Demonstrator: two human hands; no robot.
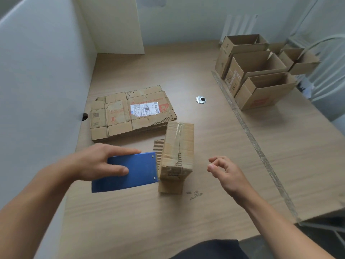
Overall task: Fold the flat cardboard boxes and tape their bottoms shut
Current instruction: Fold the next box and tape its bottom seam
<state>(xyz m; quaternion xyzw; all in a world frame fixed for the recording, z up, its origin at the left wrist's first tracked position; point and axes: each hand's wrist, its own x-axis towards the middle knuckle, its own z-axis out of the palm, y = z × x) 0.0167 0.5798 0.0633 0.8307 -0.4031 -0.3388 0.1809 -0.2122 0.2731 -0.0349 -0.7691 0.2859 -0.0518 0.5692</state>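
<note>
Both arms reach in: left grip (100, 163) clamped on the blue tape dispenser (134, 171), pressed against the upturned box (177, 150), likely finishing its bottom seam. Right grip (222, 169), at 3 o'clock of the box, hangs apart and holds nothing. Flat boxes (130, 113) wait at 11 o'clock, finished boxes (261, 86) at 2.

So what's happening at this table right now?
A person is mid-taping. The left hand holds a blue tape dispenser against a folded box standing on the table, tape running along its top face. The right hand hovers beside it, loosely curled, holding nothing. A stack of flat boxes lies behind; open boxes stand at the far right.
</note>
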